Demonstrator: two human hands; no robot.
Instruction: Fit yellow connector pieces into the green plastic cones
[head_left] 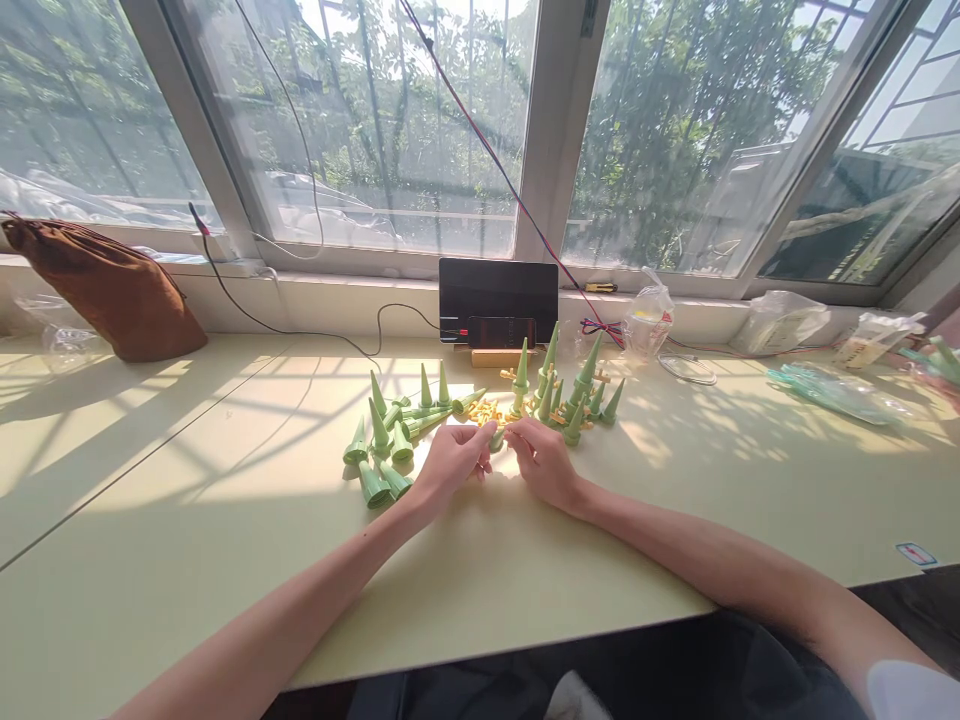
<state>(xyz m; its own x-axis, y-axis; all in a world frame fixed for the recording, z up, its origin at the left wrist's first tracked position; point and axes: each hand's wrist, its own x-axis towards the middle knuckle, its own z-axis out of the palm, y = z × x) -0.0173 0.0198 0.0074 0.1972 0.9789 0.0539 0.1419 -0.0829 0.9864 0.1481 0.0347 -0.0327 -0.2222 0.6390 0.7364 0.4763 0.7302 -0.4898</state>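
Over the middle of the table, my left hand [455, 458] is closed around a small green plastic cone [496, 439], partly hidden by the fingers. My right hand [545, 462] meets it from the other side, thumb and finger pinched; whatever is between them is too small to make out. Just beyond the hands lies a pile of small orange plastic pieces [486, 412]. Loose hollow green cones [380, 432] stand and lie to the left. Behind and right of my right hand, several green cones [587, 368] stand upright, some with orange pieces sticking out at the side.
A tablet [498, 290] and a phone [502, 332] lean on a wooden stand [501, 357] at the back. A brown drawstring bag [112, 290] is far left. Plastic bags [649, 318] and coiled white cable [688, 370] lie right, near the windowsill. Wires hang down by the window.
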